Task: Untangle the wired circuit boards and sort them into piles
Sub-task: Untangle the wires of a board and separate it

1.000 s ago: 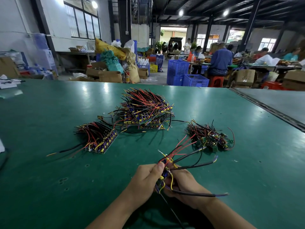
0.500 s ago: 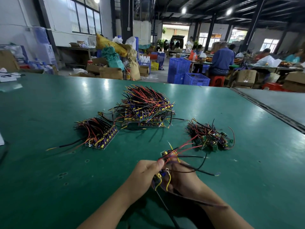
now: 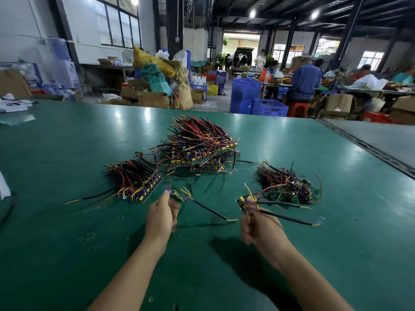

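My left hand point(image 3: 162, 214) pinches a small green circuit board point(image 3: 177, 196) whose black wire trails right over the table. My right hand point(image 3: 258, 225) grips a board with yellow parts point(image 3: 242, 202); two black wires stick out to the right of it. The hands are apart, each with its own board. Three piles lie beyond them on the green table point(image 3: 67, 232): a neat stack of purple boards point(image 3: 137, 182) at left, a big tangled heap point(image 3: 199, 144) in the middle, and a pile of green boards point(image 3: 287, 185) at right.
A seam point(image 3: 368, 147) splits off a grey table section at the right. White papers point(image 3: 13, 105) lie at the far left edge. Beyond the table are blue crates point(image 3: 258, 99), cardboard boxes and people seated at other benches.
The two boards held together in both hands have come apart. My left hand moved left with the green board; my right hand moved right with the other.
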The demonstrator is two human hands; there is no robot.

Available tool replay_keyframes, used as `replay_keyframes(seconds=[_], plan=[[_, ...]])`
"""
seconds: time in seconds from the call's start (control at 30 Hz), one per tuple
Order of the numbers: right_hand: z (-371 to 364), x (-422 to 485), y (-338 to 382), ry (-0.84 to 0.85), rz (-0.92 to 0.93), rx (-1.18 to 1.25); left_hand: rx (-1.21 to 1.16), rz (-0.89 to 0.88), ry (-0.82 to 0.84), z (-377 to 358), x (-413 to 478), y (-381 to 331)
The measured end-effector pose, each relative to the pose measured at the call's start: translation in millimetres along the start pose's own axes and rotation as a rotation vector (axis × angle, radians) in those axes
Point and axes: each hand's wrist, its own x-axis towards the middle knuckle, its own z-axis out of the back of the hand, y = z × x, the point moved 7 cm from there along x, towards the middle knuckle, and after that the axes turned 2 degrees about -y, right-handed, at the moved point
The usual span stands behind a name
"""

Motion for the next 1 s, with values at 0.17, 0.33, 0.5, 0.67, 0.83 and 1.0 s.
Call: replay_keyframes(seconds=[0.17, 0.33, 0.5, 0.67, 0.83, 1.0], plan=[[-4, 0, -1, 0.032, 0.06, -0.099, 0.281, -0.111, -0.07, 3, 1, 0], [-7, 0, -1, 0.077, 0.081, -0.128, 0.342, -0.214, -0.217, 11, -6, -13], [-12, -6, 1, 0.122, 0.097, -0.165, 0.172, -0.362, 0.138, -24, -39, -27], [-15, -9, -5, 0.174, 0.023, -0.104, 0.117, -0.161, 0.71, -76, -90, -5], [-21, -14, 2, 0.292, 0.047, -0.177, 0.043, -0.088, 0.829, -82, -100, -5], [-21, -13, 3, 0.313, 0.089, -0.222, -0.012, -0.107, 0.873, -84, -103, -9]])
